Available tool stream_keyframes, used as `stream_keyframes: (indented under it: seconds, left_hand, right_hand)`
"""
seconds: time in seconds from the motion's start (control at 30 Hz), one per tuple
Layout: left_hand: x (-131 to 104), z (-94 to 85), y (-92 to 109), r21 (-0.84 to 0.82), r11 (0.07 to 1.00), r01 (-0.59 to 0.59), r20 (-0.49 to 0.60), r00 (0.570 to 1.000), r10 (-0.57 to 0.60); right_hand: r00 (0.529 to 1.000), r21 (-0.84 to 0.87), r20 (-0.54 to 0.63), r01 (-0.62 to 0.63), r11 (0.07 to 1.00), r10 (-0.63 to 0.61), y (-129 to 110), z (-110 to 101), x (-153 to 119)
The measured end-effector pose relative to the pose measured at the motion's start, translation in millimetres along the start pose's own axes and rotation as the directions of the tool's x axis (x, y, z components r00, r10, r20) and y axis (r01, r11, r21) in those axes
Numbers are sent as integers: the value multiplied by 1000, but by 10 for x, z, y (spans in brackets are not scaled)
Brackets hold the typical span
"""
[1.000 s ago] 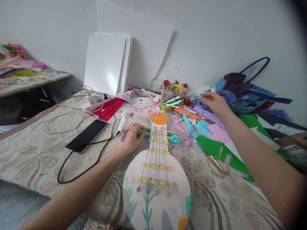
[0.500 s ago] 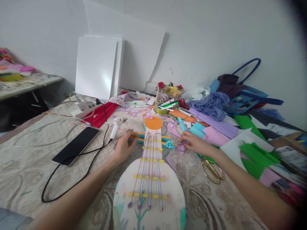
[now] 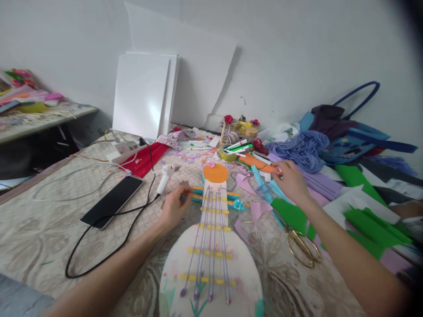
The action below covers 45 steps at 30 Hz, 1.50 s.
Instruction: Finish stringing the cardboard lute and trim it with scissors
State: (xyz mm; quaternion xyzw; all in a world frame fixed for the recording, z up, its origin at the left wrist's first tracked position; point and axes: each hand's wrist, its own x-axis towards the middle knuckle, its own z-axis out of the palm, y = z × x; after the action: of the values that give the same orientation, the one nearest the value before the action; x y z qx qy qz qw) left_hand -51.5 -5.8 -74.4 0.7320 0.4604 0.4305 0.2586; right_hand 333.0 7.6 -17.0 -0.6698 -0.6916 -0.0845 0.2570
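A handmade toy guitar (image 3: 211,268) lies in front of me, its white body painted, with yellow frets and purple strings. An orange disc (image 3: 215,174) tops its neck. Orange-and-teal sticks (image 3: 234,203) cross the neck, a blue flower on their right end. My left hand (image 3: 176,203) pinches the left ends of these sticks. Over on the right, my right hand (image 3: 291,181) has its fingers closed at the end of an orange paper strip (image 3: 256,163); its fingertips partly cover that end. Gold-handled scissors (image 3: 302,246) lie below my right forearm.
A white glue gun (image 3: 165,178) and a black phone (image 3: 112,202) lie to the left, with a black cable looping around them. Blue yarn (image 3: 299,147), green paper (image 3: 361,176) and a blue bag (image 3: 353,143) crowd the right. White boards (image 3: 142,94) lean on the wall.
My right hand has left the sticks' right end and reached away and to the right, to the orange strip. The left hand stays on the sticks. The whole view has shifted slightly.
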Motion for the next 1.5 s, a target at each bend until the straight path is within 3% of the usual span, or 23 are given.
stream_keyframes:
  seconds: [0.1, 0.27, 0.4, 0.5, 0.73, 0.9, 1.0, 1.1, 1.17, 1.23, 1.33, 1.5]
  left_hand:
    - [16, -46, 50, 18, 999, -32, -50, 998, 33]
    - [7, -290, 96, 41, 999, 29, -147, 989, -23]
    - [-53, -560, 21, 174, 973, 154, -252, 962, -107]
    - [-14, -666, -135, 222, 956, 192, -335, 936, -110]
    - [304, -614, -483, 305, 915, 263, -185, 959, -214]
    - [347, -571, -478, 506, 856, 105, -70, 994, -81]
    - [349, -579, -442, 510, 860, 33, -50, 999, -8]
    - [399, -654, -303, 466, 885, 13, -27, 1000, 0]
    - [469, -738, -125, 399, 915, 58, 8, 998, -67]
    - [560, -822, 107, 222, 969, 104, 94, 987, -128]
    - [689, -888, 474, 20, 991, 130, 318, 939, -130]
    - [780, -784, 924, 46, 995, 94, 506, 856, -104]
  right_hand:
    - [997, 86, -32, 68, 994, -65, -275, 44, -84]
    - [983, 270, 52, 153, 951, -174, -711, 130, -430]
    - [983, 352, 81, 126, 927, -165, -753, 144, -629]
    - [989, 398, 89, 74, 914, -119, -713, 176, -699]
    - [992, 458, 87, 46, 888, -96, -755, 243, -823]
    - [993, 461, 89, 31, 887, -82, -742, 238, -863]
    - [995, 472, 83, 10, 882, -56, -720, 253, -868]
    - [997, 496, 62, 3, 868, -39, -700, 281, -873]
    - [998, 509, 51, -3, 861, -27, -688, 302, -880]
    - [999, 513, 46, -11, 858, -15, -680, 325, -889]
    - [998, 524, 53, -11, 852, -19, -684, 362, -907]
    - [998, 549, 50, 7, 836, -41, -715, 417, -943]
